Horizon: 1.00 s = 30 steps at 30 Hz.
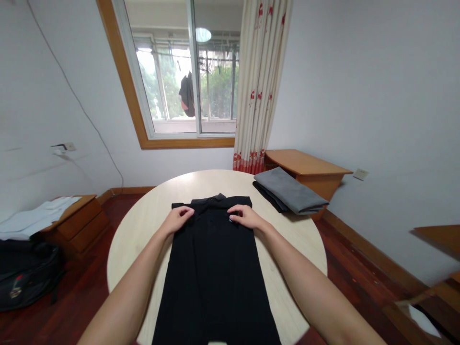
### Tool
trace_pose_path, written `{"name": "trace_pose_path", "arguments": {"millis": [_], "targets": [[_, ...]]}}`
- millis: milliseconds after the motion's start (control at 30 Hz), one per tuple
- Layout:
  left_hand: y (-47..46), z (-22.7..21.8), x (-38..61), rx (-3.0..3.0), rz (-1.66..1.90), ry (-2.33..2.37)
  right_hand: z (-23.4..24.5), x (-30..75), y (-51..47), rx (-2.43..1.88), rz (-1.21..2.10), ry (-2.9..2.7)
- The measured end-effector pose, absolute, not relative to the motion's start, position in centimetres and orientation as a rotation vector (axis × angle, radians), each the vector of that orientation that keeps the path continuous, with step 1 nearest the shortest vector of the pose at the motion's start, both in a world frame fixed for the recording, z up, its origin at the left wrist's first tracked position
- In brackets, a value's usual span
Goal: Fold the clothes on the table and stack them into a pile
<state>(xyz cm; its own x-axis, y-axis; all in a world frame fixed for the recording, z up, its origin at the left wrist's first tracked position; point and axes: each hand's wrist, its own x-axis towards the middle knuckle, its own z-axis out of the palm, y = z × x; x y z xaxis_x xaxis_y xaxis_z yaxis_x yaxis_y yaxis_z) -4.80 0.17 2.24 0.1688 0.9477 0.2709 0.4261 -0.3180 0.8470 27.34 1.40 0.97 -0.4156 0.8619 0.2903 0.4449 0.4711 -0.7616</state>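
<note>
A black polo shirt lies folded lengthwise down the middle of a round pale wooden table, its collar at the far end. My left hand rests on the shirt's upper left part, fingers curled and pressing on the cloth. On the upper right part my right hand also lies on the fabric, fingers bent and pressed down near the collar. Both forearms reach in from the near edge.
A stack of folded grey and dark garments lies at the table's far right edge. Behind it stands a low wooden cabinet. A wooden drawer unit with white cloth and a black bag are at the left.
</note>
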Motion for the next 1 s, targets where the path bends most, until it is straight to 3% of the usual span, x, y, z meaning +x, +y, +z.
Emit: {"name": "trace_pose_path", "arguments": {"millis": [133,267,433,567,700,800,900,1000], "targets": [[0.1,0.8,-3.1,2.248,0.877,1.449,0.1,25.9,1.1,-1.242,0.402,-2.267],[-0.2,0.5,-3.0,2.176,0.864,1.699,0.7,25.6,0.8,-1.63,0.186,-2.261],[0.5,0.2,-3.5,1.883,1.129,1.768,1.1,26.3,1.3,-1.771,0.115,-2.23],[1.7,0.9,-6.0,1.791,1.251,1.785,1.9,29.1,2.1,-1.554,0.018,-1.801],[2.5,1.9,-11.2,1.08,1.856,1.833,2.5,33.0,3.3,-1.35,-0.073,-1.093],[2.5,2.2,-13.7,0.754,2.102,1.849,1.7,34.1,4.1,-1.329,-0.005,-0.94],[2.2,2.2,-13.4,0.855,2.194,1.809,0.7,33.2,4.3,-1.315,0.046,-1.11],[1.9,1.9,-11.3,1.355,2.087,1.831,-0.1,31.8,4.0,-1.334,0.053,-1.434]]}}
